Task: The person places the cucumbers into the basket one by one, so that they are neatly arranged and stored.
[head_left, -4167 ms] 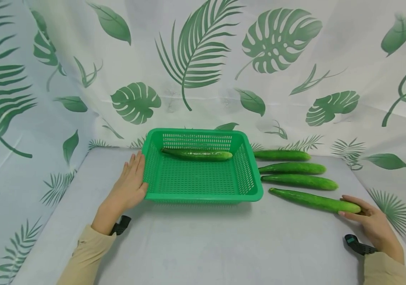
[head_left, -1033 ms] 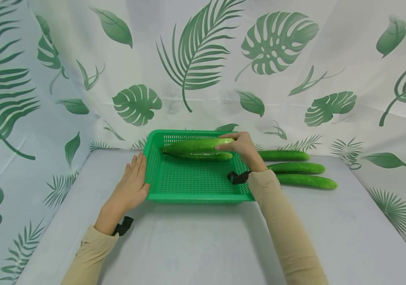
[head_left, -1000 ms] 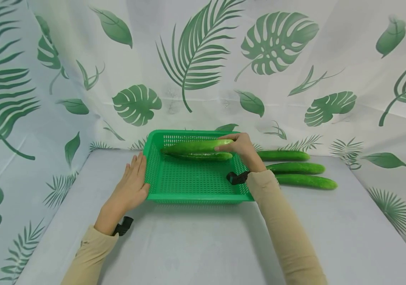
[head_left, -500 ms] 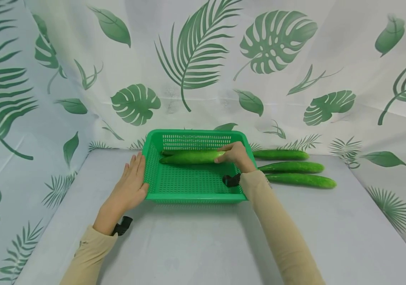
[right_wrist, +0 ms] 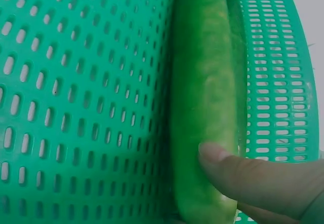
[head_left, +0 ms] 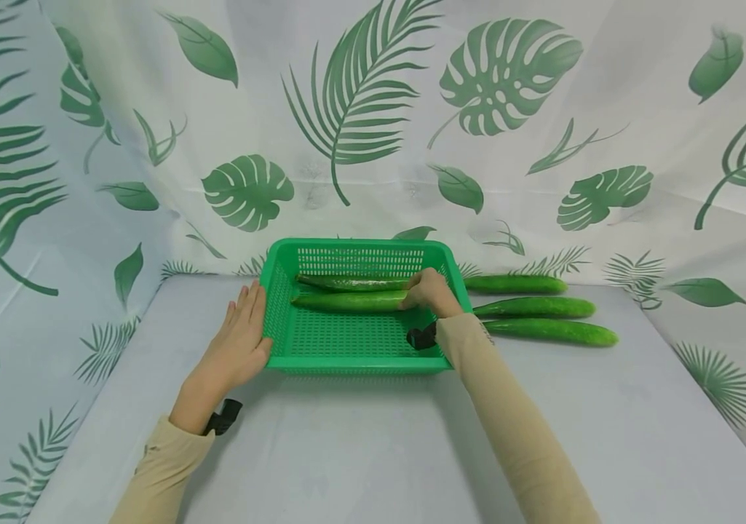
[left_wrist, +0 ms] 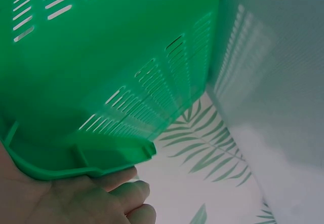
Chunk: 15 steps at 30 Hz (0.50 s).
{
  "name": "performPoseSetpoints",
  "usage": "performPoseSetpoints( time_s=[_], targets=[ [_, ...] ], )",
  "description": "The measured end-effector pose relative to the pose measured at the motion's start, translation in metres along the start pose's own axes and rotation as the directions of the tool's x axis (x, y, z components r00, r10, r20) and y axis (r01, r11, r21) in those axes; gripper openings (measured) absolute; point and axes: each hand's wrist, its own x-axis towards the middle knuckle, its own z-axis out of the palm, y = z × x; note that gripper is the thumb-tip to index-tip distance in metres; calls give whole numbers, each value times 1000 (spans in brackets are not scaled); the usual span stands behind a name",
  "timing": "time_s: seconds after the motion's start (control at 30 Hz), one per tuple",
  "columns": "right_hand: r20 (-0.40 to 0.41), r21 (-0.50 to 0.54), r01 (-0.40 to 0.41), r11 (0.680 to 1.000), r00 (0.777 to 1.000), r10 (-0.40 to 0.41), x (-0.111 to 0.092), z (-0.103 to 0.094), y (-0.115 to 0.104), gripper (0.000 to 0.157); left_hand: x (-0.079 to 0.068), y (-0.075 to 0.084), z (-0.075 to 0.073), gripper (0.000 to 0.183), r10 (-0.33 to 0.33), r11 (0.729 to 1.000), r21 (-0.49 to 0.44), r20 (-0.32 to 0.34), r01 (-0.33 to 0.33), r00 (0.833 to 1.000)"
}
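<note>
A green plastic basket (head_left: 359, 362) with slotted walls stands at the back of the table. My left hand (head_left: 238, 338) lies against its left side with fingers extended; the left wrist view shows the hand (left_wrist: 86, 198) at the basket's rim. Inside the basket, my right hand (head_left: 430, 293) grips the right end of a cucumber (head_left: 346, 301). In the right wrist view the thumb (right_wrist: 215, 155) presses on that cucumber (right_wrist: 202, 82). Behind it, a second cucumber (head_left: 353, 282) lies along the basket's back wall. The right hand's other fingers are mostly hidden.
Right of the basket lie three more cucumbers: a back one (head_left: 517, 284), a middle one (head_left: 536, 307) and a front one (head_left: 549, 331). The basket and right arm cover their left ends. A leaf-printed curtain (head_left: 373, 211) rises behind the white table (head_left: 346, 451).
My right hand has carried the cucumber from the table's right into the basket, then lowered it toward the front, beside the other one. The left hand has stayed at the basket.
</note>
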Motion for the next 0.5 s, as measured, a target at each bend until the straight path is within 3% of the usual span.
performPoseSetpoints(
  time_s=[0.1, 0.23, 0.33, 0.5],
  targets=[
    [-9, -10, -3, 1000, 1000, 2, -3, -1, -1, 42, 0, 1, 0, 74, 0, 1000, 1, 0, 0, 1000],
    [1, -98, 22, 995, 1000, -22, -8, -8, -8, 43, 0, 2, 0, 74, 2, 1000, -4, 0, -2, 1000],
    [9, -152, 47, 987, 999, -46, -16, -20, -17, 45, 0, 3, 0, 73, 3, 1000, -7, 1, -3, 1000],
    [14, -132, 107, 985, 994, -106, -31, -49, -34, 47, -1, 2, 0, 74, 1, 1000, -6, -2, -1, 1000]
  ],
)
